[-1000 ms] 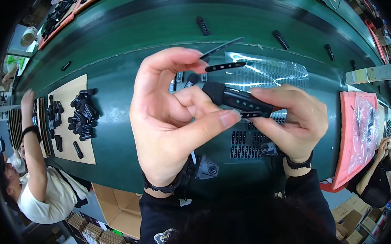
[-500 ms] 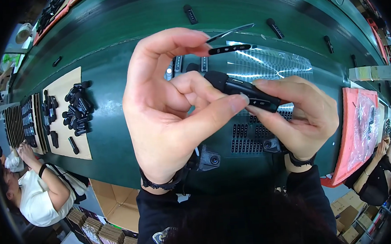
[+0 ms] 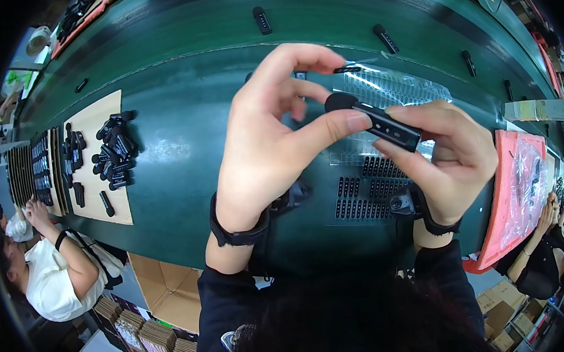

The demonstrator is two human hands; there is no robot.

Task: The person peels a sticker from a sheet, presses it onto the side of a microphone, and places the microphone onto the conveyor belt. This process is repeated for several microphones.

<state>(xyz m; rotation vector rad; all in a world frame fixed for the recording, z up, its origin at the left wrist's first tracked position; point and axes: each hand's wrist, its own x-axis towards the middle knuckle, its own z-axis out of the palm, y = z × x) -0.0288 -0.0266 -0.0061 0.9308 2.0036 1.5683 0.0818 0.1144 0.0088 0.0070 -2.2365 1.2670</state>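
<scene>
Dark hair fills the bottom edge, hiding the person's forearms below the cuffs. Above it, the right hand (image 3: 449, 156) pinches a small black oblong device (image 3: 382, 121) between thumb and fingers; the left hand (image 3: 270, 138) presses its thumb tip to it, fingers curled — possibly holding a thin black strip (image 3: 348, 69). Beyond lie the green table (image 3: 177, 156) and a cardboard sheet (image 3: 95, 187) of similar black parts.

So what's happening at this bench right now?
A person holds a small black oblong device over a green work surface. The right hand grips its far end, and the left hand pinches the rounded end with thumb and forefinger. A pile of similar black parts lies on a cardboard sheet to the left, and more sit singly on the green belt beyond.
</scene>
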